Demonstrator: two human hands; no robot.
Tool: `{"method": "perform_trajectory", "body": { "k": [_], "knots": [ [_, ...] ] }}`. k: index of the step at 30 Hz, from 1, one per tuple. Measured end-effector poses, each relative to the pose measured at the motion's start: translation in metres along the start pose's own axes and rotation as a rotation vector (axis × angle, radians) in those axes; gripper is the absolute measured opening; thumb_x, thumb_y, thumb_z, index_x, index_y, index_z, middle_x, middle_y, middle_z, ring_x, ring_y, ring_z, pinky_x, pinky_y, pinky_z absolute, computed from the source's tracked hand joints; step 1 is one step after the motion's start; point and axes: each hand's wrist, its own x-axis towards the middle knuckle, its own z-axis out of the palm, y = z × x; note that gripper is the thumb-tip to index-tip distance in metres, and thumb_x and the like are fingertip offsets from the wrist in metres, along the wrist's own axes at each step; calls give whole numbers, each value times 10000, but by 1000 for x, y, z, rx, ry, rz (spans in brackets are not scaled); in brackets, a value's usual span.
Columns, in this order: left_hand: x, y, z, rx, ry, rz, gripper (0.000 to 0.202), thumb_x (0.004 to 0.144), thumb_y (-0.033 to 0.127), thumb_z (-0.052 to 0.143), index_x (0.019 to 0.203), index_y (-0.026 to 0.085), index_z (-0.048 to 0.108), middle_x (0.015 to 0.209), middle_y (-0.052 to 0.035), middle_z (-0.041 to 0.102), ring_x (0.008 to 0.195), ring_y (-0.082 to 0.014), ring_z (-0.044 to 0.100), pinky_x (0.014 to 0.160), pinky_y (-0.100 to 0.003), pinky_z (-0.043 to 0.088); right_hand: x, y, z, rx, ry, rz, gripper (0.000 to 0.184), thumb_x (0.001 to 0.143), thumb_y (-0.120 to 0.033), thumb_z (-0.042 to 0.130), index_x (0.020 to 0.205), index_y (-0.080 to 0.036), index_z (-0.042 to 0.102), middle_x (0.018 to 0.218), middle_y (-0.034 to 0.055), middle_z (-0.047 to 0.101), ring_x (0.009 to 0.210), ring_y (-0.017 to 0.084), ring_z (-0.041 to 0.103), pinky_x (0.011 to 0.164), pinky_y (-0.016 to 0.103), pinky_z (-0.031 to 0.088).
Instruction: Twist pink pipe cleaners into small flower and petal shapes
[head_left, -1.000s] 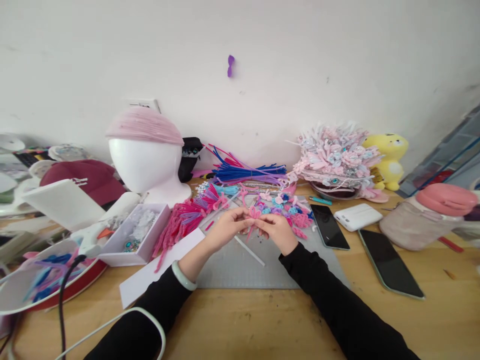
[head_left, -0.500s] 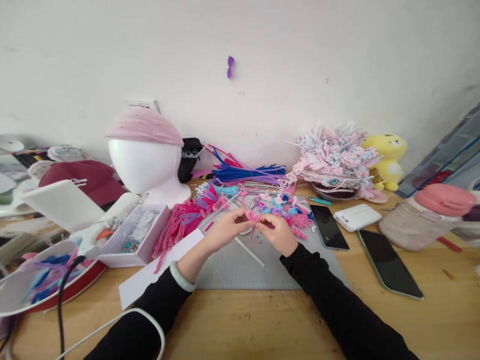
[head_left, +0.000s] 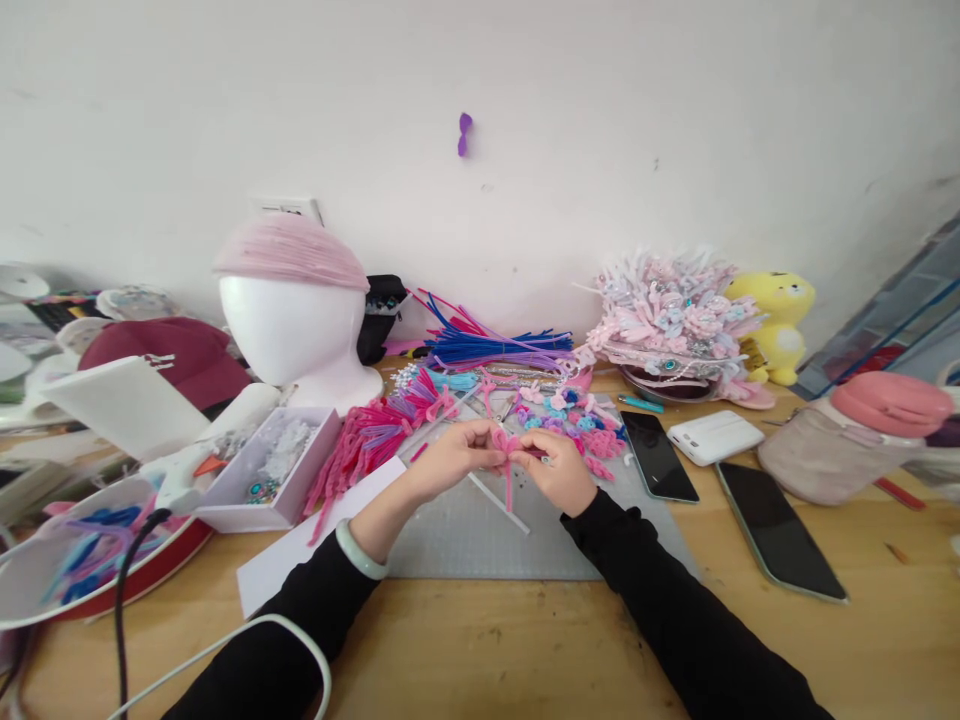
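Between my two hands is a pink pipe cleaner (head_left: pixel 509 490), bent into loops at the top with a straight tail hanging down. My left hand (head_left: pixel 461 450) pinches its looped part from the left, thumb and forefinger closed. From the right, my right hand (head_left: pixel 553 468) grips the same piece with fingertips closed. Both hands are above a grey cutting mat (head_left: pixel 450 545). A thin white stick (head_left: pixel 499 503) lies on the mat beneath them. Just behind the hands are small pink, blue and purple pipe-cleaner pieces (head_left: pixel 581 420).
To the left are pink and purple pipe-cleaner bundles (head_left: pixel 367 440), a white box (head_left: pixel 277 510), a glue gun (head_left: pixel 184 480) and a white foam head (head_left: pixel 289 330). On the right lie two phones (head_left: pixel 780 530), a white power bank (head_left: pixel 715 437) and a pink-lidded cup (head_left: pixel 840 440). A white cable (head_left: pixel 300 630) crosses my left sleeve.
The pink pipe cleaner has turned in my fingers; its loops look more bunched and its tail now hangs lower. Both hands stay in nearly the same place.
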Motion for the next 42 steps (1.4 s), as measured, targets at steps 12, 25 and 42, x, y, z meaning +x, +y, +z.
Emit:
{"method": "perform_trajectory", "body": {
  "k": [12, 25, 42],
  "knots": [
    [0, -6, -7, 224, -116, -120, 72, 599, 152, 524, 586, 152, 595, 529, 7, 597, 531, -138, 556, 536, -230, 414, -3, 3, 9, -39, -188, 3, 87, 704, -144, 538, 642, -162, 595, 610, 6, 526, 583, 118, 467, 556, 228, 351],
    [2, -8, -7, -23, -13, -99, 157, 678, 272, 564, 724, 131, 616, 673, -10, 601, 630, -113, 531, 636, -232, 402, 0, 4, 6, 72, 16, 59, 97, 726, -186, 521, 666, -159, 593, 636, 10, 580, 612, 130, 527, 586, 242, 418],
    [6, -18, 24, -544, 337, -88, 151, 677, 257, 591, 611, 137, 528, 546, 43, 512, 455, -37, 424, 446, -162, 301, -9, 13, 9, -345, 245, -287, 202, 792, -170, 449, 860, -175, 639, 786, 63, 647, 740, 176, 557, 680, 316, 428]
  ]
}}
